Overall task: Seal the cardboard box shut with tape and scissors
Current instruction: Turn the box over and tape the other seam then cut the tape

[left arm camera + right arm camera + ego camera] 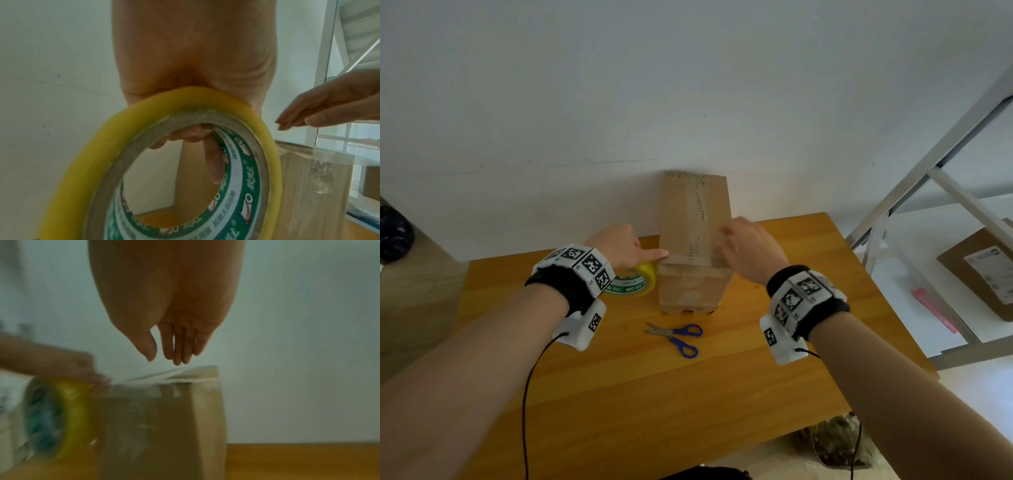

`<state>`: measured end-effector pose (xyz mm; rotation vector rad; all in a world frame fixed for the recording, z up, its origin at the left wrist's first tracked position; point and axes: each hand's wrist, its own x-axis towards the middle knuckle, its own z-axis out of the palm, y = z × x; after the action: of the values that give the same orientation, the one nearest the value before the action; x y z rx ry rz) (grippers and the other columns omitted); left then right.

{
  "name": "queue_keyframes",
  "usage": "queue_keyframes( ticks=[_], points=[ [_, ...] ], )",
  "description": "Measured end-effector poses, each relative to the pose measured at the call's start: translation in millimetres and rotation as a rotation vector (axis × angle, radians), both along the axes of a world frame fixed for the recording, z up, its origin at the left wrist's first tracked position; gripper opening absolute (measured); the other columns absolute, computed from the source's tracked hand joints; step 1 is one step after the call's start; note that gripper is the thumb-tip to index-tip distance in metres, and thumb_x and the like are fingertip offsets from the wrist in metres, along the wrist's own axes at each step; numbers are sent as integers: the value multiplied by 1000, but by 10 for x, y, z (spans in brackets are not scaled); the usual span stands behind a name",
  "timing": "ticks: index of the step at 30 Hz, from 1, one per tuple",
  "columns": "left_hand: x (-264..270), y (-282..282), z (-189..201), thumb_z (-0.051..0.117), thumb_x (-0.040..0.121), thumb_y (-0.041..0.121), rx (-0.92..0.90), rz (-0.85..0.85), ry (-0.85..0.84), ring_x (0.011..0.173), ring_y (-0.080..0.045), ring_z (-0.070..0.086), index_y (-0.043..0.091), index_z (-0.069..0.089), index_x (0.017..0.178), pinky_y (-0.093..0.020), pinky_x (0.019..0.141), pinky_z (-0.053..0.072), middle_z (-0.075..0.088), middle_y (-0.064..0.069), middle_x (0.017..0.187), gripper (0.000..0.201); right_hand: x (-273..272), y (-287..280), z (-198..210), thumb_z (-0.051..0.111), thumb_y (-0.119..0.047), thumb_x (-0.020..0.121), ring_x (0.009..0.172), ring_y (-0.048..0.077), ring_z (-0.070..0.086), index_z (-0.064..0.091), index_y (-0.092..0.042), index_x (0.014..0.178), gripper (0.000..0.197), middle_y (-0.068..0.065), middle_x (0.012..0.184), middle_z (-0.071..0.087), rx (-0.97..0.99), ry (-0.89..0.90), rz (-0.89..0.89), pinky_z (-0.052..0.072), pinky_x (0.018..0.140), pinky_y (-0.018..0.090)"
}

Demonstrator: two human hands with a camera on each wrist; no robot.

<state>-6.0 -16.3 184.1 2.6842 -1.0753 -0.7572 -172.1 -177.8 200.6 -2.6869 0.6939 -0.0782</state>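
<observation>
Tall brown cardboard box (pixel 695 240) stands on the wooden table (pixel 774 377). Left hand (pixel 619 248) grips the yellow tape roll (pixel 635 282) at its left top edge; right hand (pixel 750 250), fingers straight & empty, hovers above. Blue-handled scissors (pixel 677 337) lie in front. Best keep the strip taut w/ the left while the right smooths it down.

Bare tabletop (pixel 619 394) nr front edge — box (pixel 693 240), scissors (pixel 678 337) mid-table.

The tape roll (pixel 635 279) was yellow with a green-and-white printed core. At centre frame the cardboard box (pixel 695 246) was plain brown, bearing dark dotted print. Below it, the scissors (pixel 676 337) had blue handles and grey blades. The table (pixel 654 394) was orange-brown wood grain.
</observation>
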Motion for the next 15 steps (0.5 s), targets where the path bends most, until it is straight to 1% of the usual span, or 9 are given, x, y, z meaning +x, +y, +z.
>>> queue_keyframes(
  ticks=[1,3,4,6,8,9,10,11,15],
  points=[
    [-6,6,-3,49,76,70,-7,-1,8,34,-10,18,20,30,42,-21,43,20,21,7,40,64,33,134,-33,45,-29,98,120,20,51,46,-14,135,40,5,138,49,-25,23,134,41,98,30],
    [-3,17,-18,49,81,65,-45,-16,23,34,-11,19,20,30,41,-22,43,21,22,7,39,63,86,369,-148,40,-24,99,139,19,32,28,-15,147,50,5,154,30,-44,83,357,29,112,32],
    [0,24,-27,47,85,60,-64,-24,30,35,-12,20,19,32,42,-23,43,22,24,6,39,61,103,449,-221,38,-23,99,143,19,22,20,-13,150,55,5,157,21,-56,98,433,21,117,32],
    [7,47,-31,42,93,42,-96,-25,53,41,-15,28,16,38,47,-24,47,27,32,1,46,53,126,531,-349,37,-24,99,147,17,9,8,-11,151,61,5,160,8,-96,102,507,9,120,31],
    [13,72,-10,39,94,26,-141,-57,85,56,-19,43,9,53,61,-28,56,33,48,-8,62,39,134,547,-439,38,-26,99,147,17,4,4,-12,151,63,4,160,5,-133,72,516,4,120,30],
    [23,88,4,41,94,21,-166,-79,98,69,-21,50,6,62,77,-29,62,36,56,-10,76,31,131,544,-469,38,-26,99,147,17,3,4,-12,151,64,4,160,4,-159,62,516,3,120,30],
    [43,114,17,43,93,17,-191,-98,115,80,-22,53,5,64,92,-29,68,38,59,-10,89,24,126,541,-496,39,-25,99,147,17,3,4,-12,151,64,4,160,4,-188,55,519,1,120,29],
    [64,148,31,46,92,15,-206,-113,139,87,-21,54,6,64,102,-27,70,40,60,-8,96,22,120,536,-521,39,-24,99,147,17,3,4,-12,151,64,4,160,4,-210,49,524,-1,119,28],
    [155,252,60,55,90,19,-218,-175,176,89,-19,58,11,66,109,-22,69,46,65,-8,104,24,94,525,-604,38,-20,98,147,16,5,5,-12,151,63,3,160,5,-240,28,538,-5,115,24]
  ],
)
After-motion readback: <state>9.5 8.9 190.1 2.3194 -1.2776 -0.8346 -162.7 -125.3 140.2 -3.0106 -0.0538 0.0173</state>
